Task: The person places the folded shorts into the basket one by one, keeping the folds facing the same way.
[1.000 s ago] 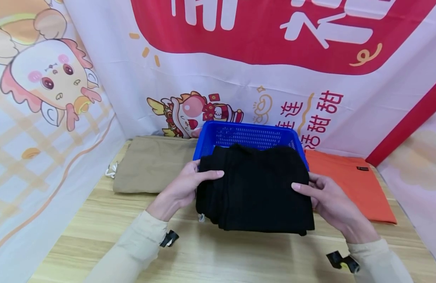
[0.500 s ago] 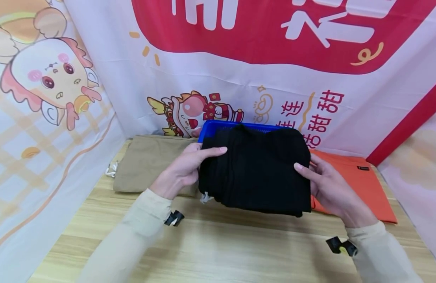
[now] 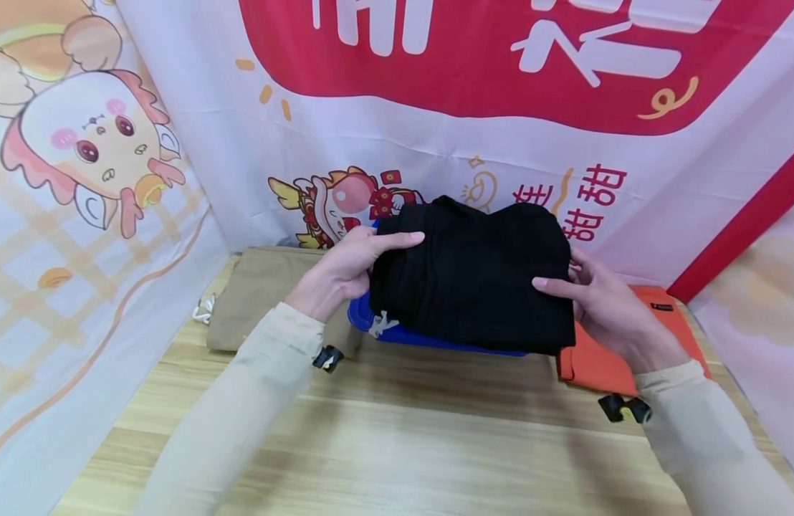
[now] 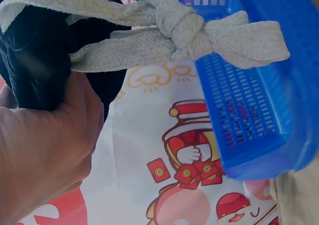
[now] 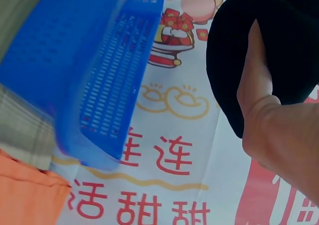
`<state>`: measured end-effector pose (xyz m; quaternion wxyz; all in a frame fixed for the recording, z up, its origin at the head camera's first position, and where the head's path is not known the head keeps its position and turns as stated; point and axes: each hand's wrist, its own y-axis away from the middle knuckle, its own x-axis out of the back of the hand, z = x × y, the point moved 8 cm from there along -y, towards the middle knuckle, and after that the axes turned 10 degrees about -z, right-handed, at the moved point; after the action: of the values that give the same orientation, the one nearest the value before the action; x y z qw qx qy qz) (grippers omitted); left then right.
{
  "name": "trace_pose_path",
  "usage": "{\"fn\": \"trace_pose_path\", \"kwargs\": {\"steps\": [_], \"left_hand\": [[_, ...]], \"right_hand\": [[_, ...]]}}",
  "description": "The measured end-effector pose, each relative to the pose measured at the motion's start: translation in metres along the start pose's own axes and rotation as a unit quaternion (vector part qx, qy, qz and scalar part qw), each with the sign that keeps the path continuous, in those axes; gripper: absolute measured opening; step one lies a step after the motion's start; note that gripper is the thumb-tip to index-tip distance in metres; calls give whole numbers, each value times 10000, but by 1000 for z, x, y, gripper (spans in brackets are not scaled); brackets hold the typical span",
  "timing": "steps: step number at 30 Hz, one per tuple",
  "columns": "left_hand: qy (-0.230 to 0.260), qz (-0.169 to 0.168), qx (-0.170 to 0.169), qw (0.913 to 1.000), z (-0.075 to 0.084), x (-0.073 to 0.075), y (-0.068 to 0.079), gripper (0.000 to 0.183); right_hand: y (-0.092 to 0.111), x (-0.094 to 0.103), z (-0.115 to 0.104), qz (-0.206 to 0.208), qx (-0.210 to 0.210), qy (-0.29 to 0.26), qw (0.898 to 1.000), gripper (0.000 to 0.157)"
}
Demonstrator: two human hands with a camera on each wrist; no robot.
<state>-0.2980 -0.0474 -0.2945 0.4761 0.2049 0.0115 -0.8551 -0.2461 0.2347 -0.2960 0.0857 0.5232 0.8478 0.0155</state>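
Folded black drawstring pants [image 3: 477,272] are held up in the air by both hands in the head view, covering most of the blue basket [image 3: 436,341] behind and below. My left hand [image 3: 348,269] grips their left edge, thumb on top. On the right edge, my right hand [image 3: 603,308] pinches the cloth with its thumb on the near face. A knotted whitish drawstring [image 4: 179,33] dangles from the pants, large in the left wrist view. In the right wrist view, the perforated basket [image 5: 109,80] stands apart from the black cloth. Most fingers are hidden behind the fabric.
A folded khaki garment [image 3: 261,297] with a white cord lies left of the basket on the wooden table [image 3: 410,444]. Folded orange cloth [image 3: 597,362] with a small black label lies to the right. A printed fabric backdrop [image 3: 345,129] rises behind.
Both hands have lifted the black pants upward and away, from low in front of the basket to above it. The basket's front edge now shows beneath them, and the drawstring hangs in view.
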Motion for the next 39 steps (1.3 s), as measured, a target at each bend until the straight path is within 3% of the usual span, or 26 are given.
{"fn": "trace_pose_path", "kwargs": {"steps": [9,18,28,36,39], "left_hand": [[-186,13,-205,9996,26,0,-17,18],[-420,237,-238,9986,32,7,-35,27],[-318,386,-144,9986,15,21,-52,28],[-356,622,38,9974,-6,37,-60,40],[-466,801,98,9956,-14,43,-62,54]], "right_hand": [[-15,11,-25,296,230,287,9989,63],[-27,23,-29,560,177,194,9981,74],[-42,33,-14,686,-40,401,9968,76],[-58,37,10,643,-144,297,9974,75],[-62,40,19,667,-215,256,9972,74]]}}
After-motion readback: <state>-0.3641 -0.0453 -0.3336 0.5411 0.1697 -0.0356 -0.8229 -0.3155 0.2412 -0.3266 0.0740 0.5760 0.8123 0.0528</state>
